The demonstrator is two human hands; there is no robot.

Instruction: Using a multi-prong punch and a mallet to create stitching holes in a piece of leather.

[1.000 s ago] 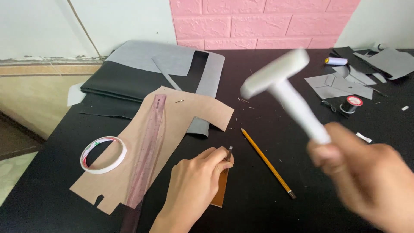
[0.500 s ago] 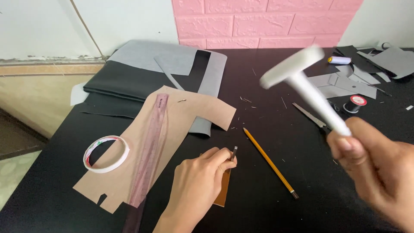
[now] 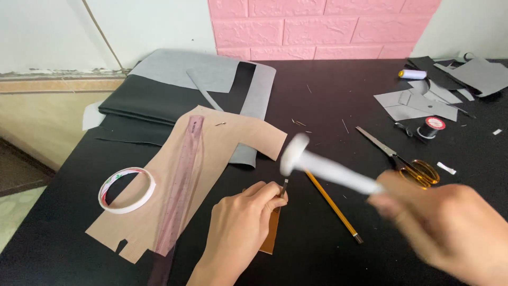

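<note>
My left hand (image 3: 241, 230) pinches a thin dark metal punch (image 3: 284, 187) upright on a small brown leather piece (image 3: 271, 239) lying on the black table. My right hand (image 3: 450, 228), blurred at the lower right, grips the handle of a white mallet (image 3: 323, 168). The mallet's head hangs just above the top of the punch, a little to its right. Most of the brown leather piece is hidden under my left hand.
A tan leather cut-out (image 3: 211, 159) with a clear pink ruler (image 3: 181, 185) lies at the left, beside a tape roll (image 3: 127, 189). A yellow pencil (image 3: 332, 206), scissors (image 3: 402, 159), grey pieces (image 3: 418, 103), a thread spool (image 3: 433, 127) and stacked grey and black sheets (image 3: 174, 87) surround them.
My right hand has swung the mallet down and leftward from high above the table to just over the punch. My left hand keeps the punch in place.
</note>
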